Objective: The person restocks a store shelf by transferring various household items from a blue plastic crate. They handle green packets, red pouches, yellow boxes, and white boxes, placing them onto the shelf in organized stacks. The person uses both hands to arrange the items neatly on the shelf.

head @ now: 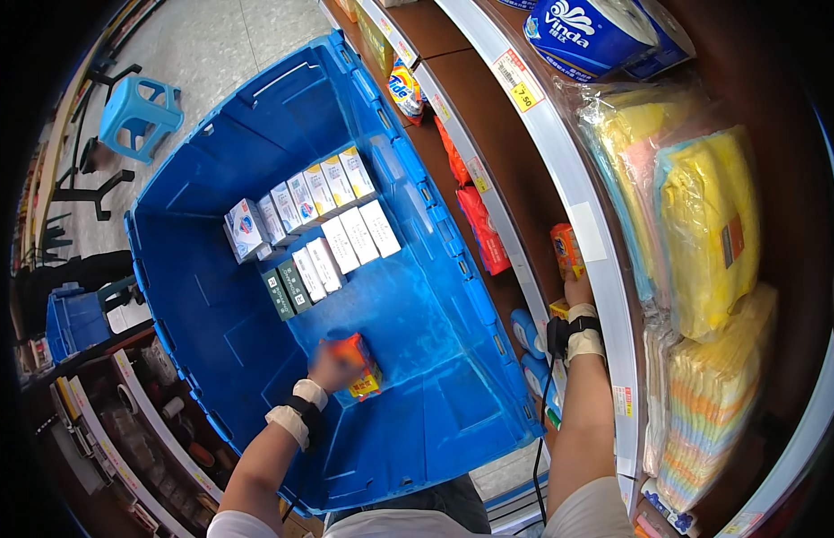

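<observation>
My left hand is down inside a large blue plastic crate, its fingers over an orange and yellow package near the crate's floor; blur hides whether they grip it. On the right, my right hand reaches into a brown shelf and touches the lower end of an orange package; its fingers are partly hidden by the shelf edge. White soap boxes stand in a row in the crate, beside plain white boxes and dark green boxes.
Shelves with a white price rail curve along the right, holding bagged towels and blue-wrapped paper rolls. Red packs lie on a lower shelf. A light-blue stool stands behind the crate. A black cable hangs by my right arm.
</observation>
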Motion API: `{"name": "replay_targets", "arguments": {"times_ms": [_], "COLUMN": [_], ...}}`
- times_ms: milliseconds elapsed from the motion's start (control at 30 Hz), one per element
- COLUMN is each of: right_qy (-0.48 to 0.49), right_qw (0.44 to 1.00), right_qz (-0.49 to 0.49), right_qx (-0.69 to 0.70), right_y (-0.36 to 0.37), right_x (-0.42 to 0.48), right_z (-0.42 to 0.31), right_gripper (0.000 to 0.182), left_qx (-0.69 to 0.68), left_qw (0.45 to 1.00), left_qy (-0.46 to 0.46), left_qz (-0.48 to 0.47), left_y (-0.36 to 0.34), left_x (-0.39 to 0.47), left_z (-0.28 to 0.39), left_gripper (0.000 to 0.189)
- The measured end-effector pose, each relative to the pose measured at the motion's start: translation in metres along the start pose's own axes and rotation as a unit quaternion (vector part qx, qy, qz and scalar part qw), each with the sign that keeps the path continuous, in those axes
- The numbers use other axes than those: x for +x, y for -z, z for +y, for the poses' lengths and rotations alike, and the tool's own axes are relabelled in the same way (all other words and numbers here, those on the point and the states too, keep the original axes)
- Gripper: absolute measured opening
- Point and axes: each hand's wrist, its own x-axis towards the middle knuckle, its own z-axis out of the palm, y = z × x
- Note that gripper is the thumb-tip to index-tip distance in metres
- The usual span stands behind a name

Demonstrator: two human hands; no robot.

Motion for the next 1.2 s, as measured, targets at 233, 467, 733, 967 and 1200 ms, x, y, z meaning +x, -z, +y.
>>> {"name": "replay_targets", "arguments": {"times_ms": [233, 467, 733, 967, 1200], "right_qy": [-0.023, 0.084, 0.263, 0.321, 0.419], "right_qw": [0.996, 0.996, 0.964, 0.946, 0.894], "right_qz": [0.003, 0.013, -0.009, 0.031, 0.073], "right_qx": [0.088, -0.038, -0.037, 0.039, 0.139], "right_y": [0.008, 0.060, 0.091, 0.140, 0.203], "right_x": [-0.007, -0.109, -0.208, -0.268, -0.314], "right_z": [0.024, -0.032, 0.016, 0.030, -0.013], "right_gripper": [0.055, 0.063, 0.053, 0.037, 0.031], "left_qx": [-0.027, -0.053, -0.262, -0.384, -0.442], "left_qw": [0.996, 0.991, 0.965, 0.914, 0.845], "left_qy": [0.047, 0.118, 0.027, -0.126, -0.282], "left_qz": [0.069, 0.035, -0.012, -0.039, -0.105], "left_y": [-0.014, -0.009, 0.025, 0.057, 0.040], "left_x": [-0.001, -0.002, -0.047, -0.157, -0.260], "left_z": [0.024, 0.023, 0.046, 0.087, 0.093], "left_gripper": [0.111, 0.101, 0.100, 0.103, 0.100]}}
